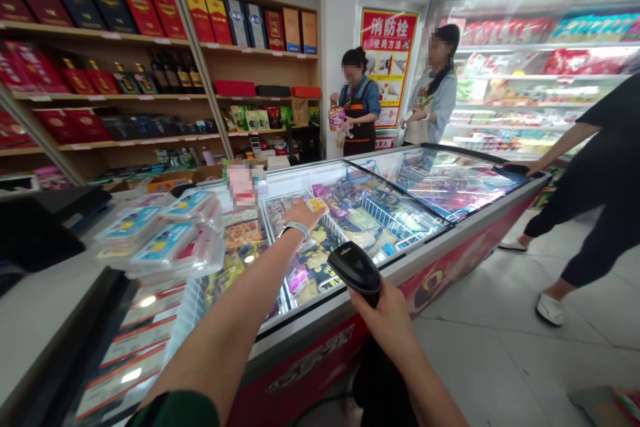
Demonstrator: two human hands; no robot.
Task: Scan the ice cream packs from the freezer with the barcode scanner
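Observation:
My right hand [387, 313] is wrapped around the handle of a black barcode scanner [356, 268], held up in front of the freezer's near side. Stretched over the open part of the chest freezer [320, 303], my left hand [301, 215] has a watch on its wrist. Its fingers are closed at a small yellow-and-white packet [317, 204], partly hidden by the hand. Below lie bagged frozen goods, among them a black bag with gold print [320, 250] and a pink-purple bag [300, 279]. White wire baskets [383, 219] divide the contents.
Plastic-wrapped blue-and-white packs [167, 233] lie on the freezer's left end. Two people [363, 107] stand behind it; another person [595, 180] touches its right end. Shelves of boxed bottles [145, 7] line the back left, with a lit display fridge [540, 80] at the right.

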